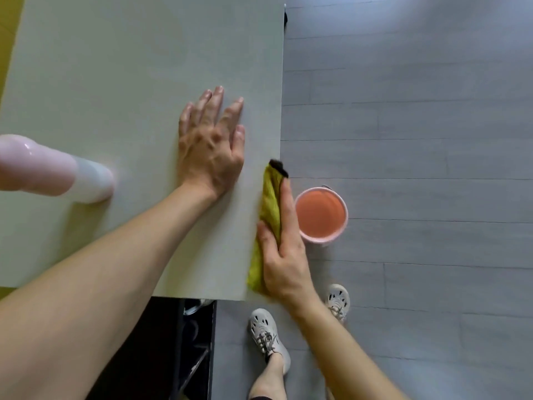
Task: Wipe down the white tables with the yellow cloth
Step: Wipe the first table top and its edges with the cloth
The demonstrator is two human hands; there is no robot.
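The white table (121,82) fills the left and middle of the head view. Its right edge runs down near the centre. My left hand (212,142) lies flat on the tabletop, palm down, fingers spread, holding nothing. My right hand (284,249) presses the yellow cloth (271,203) against the table's right edge near the front corner. The cloth is folded lengthwise, with a dark trimmed corner at its far end. It wraps over the edge under my fingers and thumb.
A pink and white bottle (57,171) stands on the table at the left. A pink bucket (321,216) sits on the grey floor just right of the table edge. My feet in white shoes (268,336) stand below the corner. A dark frame (184,347) shows under the table.
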